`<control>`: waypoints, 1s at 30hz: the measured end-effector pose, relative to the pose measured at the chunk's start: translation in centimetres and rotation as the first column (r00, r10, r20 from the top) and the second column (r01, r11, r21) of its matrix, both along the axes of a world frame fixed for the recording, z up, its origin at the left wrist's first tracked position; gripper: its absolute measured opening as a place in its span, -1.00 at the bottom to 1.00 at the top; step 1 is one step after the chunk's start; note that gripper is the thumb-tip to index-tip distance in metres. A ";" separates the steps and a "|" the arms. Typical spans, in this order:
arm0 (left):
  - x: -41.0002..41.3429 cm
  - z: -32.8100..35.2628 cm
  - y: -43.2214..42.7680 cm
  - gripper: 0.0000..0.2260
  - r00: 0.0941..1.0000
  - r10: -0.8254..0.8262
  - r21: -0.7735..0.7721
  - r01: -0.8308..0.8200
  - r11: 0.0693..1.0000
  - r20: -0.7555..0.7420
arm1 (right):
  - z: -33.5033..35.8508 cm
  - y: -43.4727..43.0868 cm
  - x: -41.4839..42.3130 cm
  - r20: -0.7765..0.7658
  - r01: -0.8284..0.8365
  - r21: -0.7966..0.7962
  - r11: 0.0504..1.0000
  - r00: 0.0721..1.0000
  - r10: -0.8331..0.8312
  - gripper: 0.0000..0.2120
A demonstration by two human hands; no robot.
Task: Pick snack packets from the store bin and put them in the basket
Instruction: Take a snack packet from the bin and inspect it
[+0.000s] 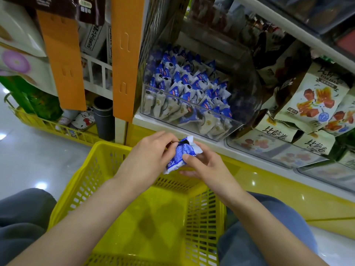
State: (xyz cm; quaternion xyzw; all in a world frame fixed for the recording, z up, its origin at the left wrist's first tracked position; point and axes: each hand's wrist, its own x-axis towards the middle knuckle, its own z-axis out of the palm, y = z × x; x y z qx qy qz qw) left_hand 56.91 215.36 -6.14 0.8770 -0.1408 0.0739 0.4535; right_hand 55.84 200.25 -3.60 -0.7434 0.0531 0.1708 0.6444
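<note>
Blue-white snack pkts [181, 154] bunched between both my hands, just above the basket's far rim, not in yet. Left hand [148, 156]: fingers curled round the bunch. Right hand [203, 167]: thumb on top, fingers under, pinching it. Basket [96, 169] floor shows no pkts, so prob early, first drop pending. Bin [192, 116] on shelf behind, piled w/ more.

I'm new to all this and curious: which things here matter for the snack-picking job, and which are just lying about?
In the job: blue-and-white snack packets, gripped by the left hand and right hand; clear plastic bin; yellow plastic mesh basket.
Just around: beige printed snack bags; orange cardboard strips; dark cylindrical flask.
</note>
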 end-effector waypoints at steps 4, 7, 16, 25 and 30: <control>0.2 -0.5 -0.5 -0.78 0.990 -0.049 -0.068 0.040 0.997 -0.134 | -0.1 0.1 0.0 0.077 0.042 -0.077 0.996 0.996 -0.036 -0.68; -0.1 -0.5 -1.0 -0.60 0.944 -0.182 -0.141 0.147 0.979 -0.276 | 0.1 0.2 0.3 0.073 0.124 -0.056 0.991 0.990 -0.120 -0.69; 0.7 0.3 -0.8 -0.76 0.937 -0.106 -0.496 -0.079 0.864 -0.334 | 4.8 -2.5 4.5 0.413 0.144 -0.449 0.882 0.909 0.062 -0.86; 1.2 0.3 -0.3 -0.70 0.929 -0.126 -0.576 -0.106 0.810 -0.347 | 4.9 -4.1 14.8 0.128 0.067 -0.963 0.260 0.966 0.225 -0.77; 1.5 0.1 -0.3 -0.74 0.933 -0.138 -0.642 -0.116 0.758 -0.332 | 4.8 -4.0 15.2 0.142 0.056 -0.944 0.324 0.958 0.249 -0.91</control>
